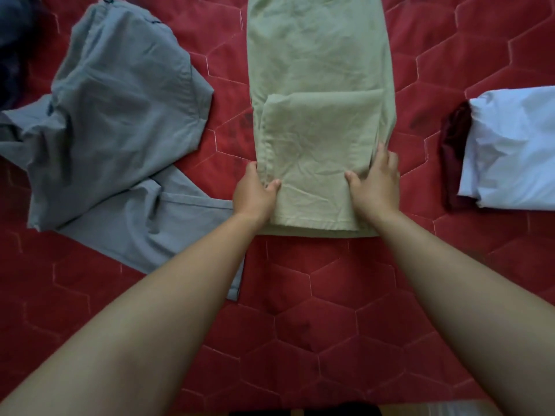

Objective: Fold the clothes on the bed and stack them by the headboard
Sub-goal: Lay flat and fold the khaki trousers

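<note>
The pale khaki trousers [321, 85] look light, soft and limp, so the fold will likely sag or slip open unless it is taken at both side edges, where the layers meet. They lie creased in a long strip across the middle of the red quilted bed [300, 295], the end toward the near edge doubled back over itself. The left hand [256, 193] and right hand [375, 181] each grip that doubled end, thumbs on top.

Dim, soft, even illumination; faint shadows. Slight blur, wide-angle bowing toward edges, mild glare on white cloth [510, 145].
</note>
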A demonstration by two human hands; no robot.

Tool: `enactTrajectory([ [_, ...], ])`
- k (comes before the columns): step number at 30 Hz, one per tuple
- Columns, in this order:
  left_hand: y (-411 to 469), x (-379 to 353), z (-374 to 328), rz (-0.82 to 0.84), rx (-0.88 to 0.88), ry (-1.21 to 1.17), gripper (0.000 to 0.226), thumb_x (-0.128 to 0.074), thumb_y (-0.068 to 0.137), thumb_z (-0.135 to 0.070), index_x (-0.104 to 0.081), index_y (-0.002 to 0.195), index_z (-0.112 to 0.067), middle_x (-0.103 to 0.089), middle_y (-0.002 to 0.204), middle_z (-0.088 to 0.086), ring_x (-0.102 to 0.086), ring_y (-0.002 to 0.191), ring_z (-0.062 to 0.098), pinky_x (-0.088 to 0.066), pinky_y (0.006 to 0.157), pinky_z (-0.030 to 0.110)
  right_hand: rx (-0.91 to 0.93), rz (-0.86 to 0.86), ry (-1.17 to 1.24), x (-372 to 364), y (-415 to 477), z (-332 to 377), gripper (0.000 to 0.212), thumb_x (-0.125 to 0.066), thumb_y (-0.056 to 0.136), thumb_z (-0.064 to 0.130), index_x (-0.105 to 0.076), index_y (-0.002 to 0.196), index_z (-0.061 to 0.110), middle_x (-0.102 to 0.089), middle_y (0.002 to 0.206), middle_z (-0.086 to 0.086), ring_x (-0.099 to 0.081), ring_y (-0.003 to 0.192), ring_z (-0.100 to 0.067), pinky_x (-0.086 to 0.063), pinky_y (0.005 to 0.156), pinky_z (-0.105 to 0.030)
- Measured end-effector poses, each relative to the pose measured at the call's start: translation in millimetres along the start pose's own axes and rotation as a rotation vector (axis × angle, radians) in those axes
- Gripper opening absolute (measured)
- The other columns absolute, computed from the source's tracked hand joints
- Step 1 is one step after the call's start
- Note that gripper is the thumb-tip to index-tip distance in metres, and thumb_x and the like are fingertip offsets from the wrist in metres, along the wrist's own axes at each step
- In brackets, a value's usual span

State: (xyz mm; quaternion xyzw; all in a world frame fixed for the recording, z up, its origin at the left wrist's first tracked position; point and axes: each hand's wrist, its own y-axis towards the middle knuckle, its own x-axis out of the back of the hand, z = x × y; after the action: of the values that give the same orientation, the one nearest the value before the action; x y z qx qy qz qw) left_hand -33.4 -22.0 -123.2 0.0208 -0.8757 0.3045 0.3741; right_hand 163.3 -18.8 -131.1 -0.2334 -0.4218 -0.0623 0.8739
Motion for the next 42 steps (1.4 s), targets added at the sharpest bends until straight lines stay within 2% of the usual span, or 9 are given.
enactTrajectory([
  [10,-102.1,7.5,75.0,0.062,-0.051,0.212,0.037,-0.065,0.084,-0.027,-0.054,0.113,-0.008,-0.056,0.113,0.012,-0.053,0.106,0.027,-0.041,0.088,0.036,0.055,0.052,-0.038,7.8,-120.8,-58.4,0.078,-0.073,0.078,0.02,-0.031,0.142,0.006,-0.033,0.14,-0.017,-0.035,0.129,-0.031,-0.028,0.109,-0.036],
  [19,-111.2,15.1,51.6,0.014,0.039,0.149,0.019,-0.056,0.084,-0.029,-0.052,0.096,-0.015,-0.066,0.093,0.005,-0.06,0.087,0.027,-0.04,0.068,0.033,0.055,0.071,-0.004,21.6,-128.0,-41.9,0.078,-0.071,0.08,0.021,-0.027,0.142,0.003,-0.024,0.146,-0.016,-0.031,0.133,-0.03,-0.024,0.112,-0.033],
  [25,-89.0,49.2,-20.8,0.082,0.159,-0.434,0.015,-0.059,0.085,-0.017,-0.051,0.096,-0.011,-0.064,0.085,0.008,-0.06,0.077,0.023,-0.05,0.074,0.041,0.111,0.04,0.046,80.2,-115.9,-8.3,0.06,-0.063,0.087,0.021,-0.037,0.138,0.002,-0.035,0.141,-0.017,-0.034,0.13,-0.024,-0.016,0.101,-0.011],
  [29,-39.6,75.9,-97.1,-0.005,0.307,-0.846,0.012,-0.059,0.085,-0.01,-0.059,0.096,-0.004,-0.059,0.076,0.012,-0.058,0.067,0.022,-0.047,0.062,0.031,0.186,-0.053,0.087,121.2,-88.9,16.9,0.045,-0.055,0.092,0.022,-0.047,0.132,0.005,-0.045,0.136,-0.013,-0.04,0.128,-0.021,-0.023,0.102,-0.018],
  [32,5.2,88.7,-140.8,0.135,0.317,-1.374,0.023,-0.048,0.097,-0.022,-0.054,0.116,-0.011,-0.065,0.096,0.008,-0.067,0.071,0.018,-0.052,0.057,0.024,0.223,-0.085,0.149,126.7,-55.3,31.8,0.041,-0.052,0.094,0.024,-0.048,0.131,0.008,-0.047,0.135,-0.008,-0.042,0.125,-0.02,-0.031,0.107,-0.03],
  [34,29.2,81.0,-148.2,0.235,0.22,-1.252,0.039,-0.036,0.099,-0.039,-0.039,0.135,-0.022,-0.056,0.118,0.001,-0.062,0.097,0.019,-0.051,0.075,0.032,0.229,-0.101,0.184,115.8,-30.3,39.1,0.041,-0.052,0.094,0.025,-0.048,0.131,0.007,-0.047,0.134,-0.009,-0.044,0.124,-0.021,-0.034,0.106,-0.036],
  [37,51.4,59.8,-125.3,0.134,0.005,-0.543,0.044,-0.046,0.095,-0.033,-0.041,0.137,-0.021,-0.049,0.133,0.002,-0.052,0.117,0.024,-0.042,0.097,0.041,0.242,-0.07,0.166,84.9,7.2,46.7,0.043,-0.055,0.093,0.025,-0.047,0.13,0.005,-0.046,0.132,-0.01,-0.043,0.123,-0.021,-0.029,0.103,-0.024],
  [40,60.4,38.2,-80.2,0.061,-0.19,0.123,0.052,-0.059,0.087,-0.023,-0.041,0.135,-0.014,-0.041,0.138,0.009,-0.043,0.126,0.027,-0.035,0.106,0.037,0.206,0.039,0.074,49.6,40.1,48.8,0.052,-0.056,0.091,0.029,-0.041,0.134,0.003,-0.04,0.137,-0.013,-0.037,0.128,-0.023,-0.024,0.104,-0.022],
  [42,62.2,30.1,-58.1,0.037,-0.172,0.239,0.061,-0.063,0.084,-0.024,-0.035,0.137,-0.014,-0.034,0.138,0.013,-0.039,0.126,0.033,-0.033,0.105,0.039,0.145,0.066,0.008,31.8,58.5,49.3,0.058,-0.058,0.089,0.03,-0.037,0.135,0.001,-0.036,0.139,-0.017,-0.036,0.128,-0.03,-0.025,0.106,-0.03],
])
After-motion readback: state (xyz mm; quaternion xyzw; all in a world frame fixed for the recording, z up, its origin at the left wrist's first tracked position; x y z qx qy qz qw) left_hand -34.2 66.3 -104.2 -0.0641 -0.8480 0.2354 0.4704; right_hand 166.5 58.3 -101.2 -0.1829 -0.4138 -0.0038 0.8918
